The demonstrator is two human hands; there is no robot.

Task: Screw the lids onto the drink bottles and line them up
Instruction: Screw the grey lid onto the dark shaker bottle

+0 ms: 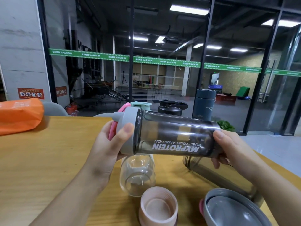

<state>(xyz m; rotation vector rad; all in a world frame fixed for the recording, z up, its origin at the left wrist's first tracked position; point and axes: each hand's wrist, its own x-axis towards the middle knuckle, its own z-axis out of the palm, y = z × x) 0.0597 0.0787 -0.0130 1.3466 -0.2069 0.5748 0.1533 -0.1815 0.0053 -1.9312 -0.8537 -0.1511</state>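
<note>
above the wooden table (48,160), held sideways between both hands, is a smoky dark shaker bottle (175,136) with white lettering that reads upside down from here. the left hand (110,144) curls round the grey lid (128,128) at the bottle's mouth, thumb on the rim and fingers behind, by the pink flip loop (113,128); that looks like a twisting grip, the lid seated but perhaps not yet tight. the right hand (228,147) wraps the bottle's base, thumb on top and fingers under, likely to brace it against the turn. holding it level and off the table gives both wrists room to turn against each other.

below, a clear bottle (138,175) lies on its side with no lid, and a second smoky bottle (219,175) lies open-mouthed to the right. at the near edge are a pink lid (158,206) and another grey lid (234,209), both upturned, probably waiting for those two. at the far edge stand a teal-lidded bottle (141,105), a black-lidded one (171,108) and a dark blue flask (204,106), seemingly the start of the row. an orange bag (19,115) sits far left.
</note>
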